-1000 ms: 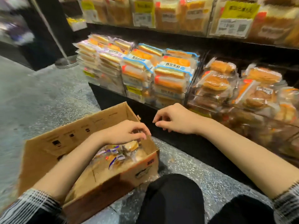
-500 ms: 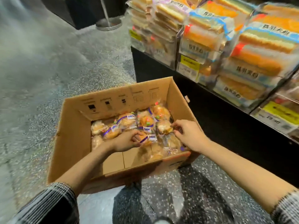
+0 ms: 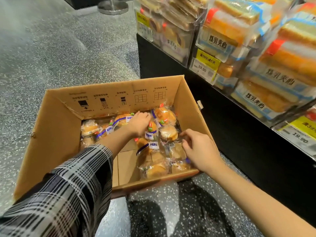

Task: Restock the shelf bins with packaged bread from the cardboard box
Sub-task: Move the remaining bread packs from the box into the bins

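Hands work inside the open brown cardboard box (image 3: pixel 56 127) on the speckled floor, left hand (image 3: pixel 139 123) curling over one clear-wrapped golden bun (image 3: pixel 150 129), right hand (image 3: pixel 199 147) pinching another's wrapper (image 3: pixel 168 134), presumably for the clear shelf bins (image 3: pixel 220 38) alongside.

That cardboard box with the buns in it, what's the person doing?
A person is crouched by an open brown cardboard box on the speckled floor, reaching in with both hands. The left hand presses down on a clear-wrapped round bun with a blue label near the far wall. The right hand pinches the wrapper of a paler wrapped bun near the right wall. Neither bun is lifted out yet. Beside the box, the clear shelf bins already hold stacks of packaged sliced bread.
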`<state>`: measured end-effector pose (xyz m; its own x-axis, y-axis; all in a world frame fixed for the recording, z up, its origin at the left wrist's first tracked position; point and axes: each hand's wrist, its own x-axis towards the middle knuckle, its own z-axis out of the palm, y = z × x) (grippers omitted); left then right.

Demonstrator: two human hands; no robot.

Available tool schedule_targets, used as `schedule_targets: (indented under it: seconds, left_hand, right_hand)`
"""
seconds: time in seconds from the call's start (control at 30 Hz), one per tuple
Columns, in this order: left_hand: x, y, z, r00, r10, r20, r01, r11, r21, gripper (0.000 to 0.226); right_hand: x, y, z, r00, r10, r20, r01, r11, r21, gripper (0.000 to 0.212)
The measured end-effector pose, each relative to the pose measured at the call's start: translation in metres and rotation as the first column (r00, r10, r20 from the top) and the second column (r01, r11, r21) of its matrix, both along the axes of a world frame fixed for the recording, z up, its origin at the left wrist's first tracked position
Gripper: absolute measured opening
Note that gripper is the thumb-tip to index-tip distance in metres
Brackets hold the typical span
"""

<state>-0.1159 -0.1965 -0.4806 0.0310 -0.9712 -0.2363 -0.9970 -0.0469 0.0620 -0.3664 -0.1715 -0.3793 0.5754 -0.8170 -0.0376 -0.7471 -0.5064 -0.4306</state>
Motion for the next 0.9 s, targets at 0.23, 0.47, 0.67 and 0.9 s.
schedule_targets:
  seconds: [0.23, 0.47, 0.67, 0.9]
  left_hand:
    - [0.005, 0.011, 0.041, 0.979, -0.137, -0.148, 0.15, 0.985, 0.081, 0.047]
    - [-0.018, 0.034, 0.098, 0.942, -0.305, -0.142, 0.296, 0.952, -0.081, 0.074]
    - [-0.041, 0.048, 0.121, 0.799, -0.249, -0.548, 0.21, 0.968, -0.135, 0.068]
    - [-0.016, 0.061, 0.049, 0.503, 0.378, -0.777, -0.421, 0.893, 0.161, 0.034]
  right_hand:
    - [0.0, 0.0, 0.0, 0.999, -0.037, 0.02, 0.037, 0.999, -0.005, 0.02]
    - [0.002, -0.005, -0.002, 0.999, 0.027, 0.034, -0.034, 0.976, 0.216, 0.096]
    - [-0.002, -0.014, 0.002, 0.959, -0.084, 0.272, -0.071, 0.856, 0.512, 0.076]
    - [-0.002, -0.008, -0.004, 0.955, -0.166, 0.244, 0.092, 0.953, 0.288, 0.052]
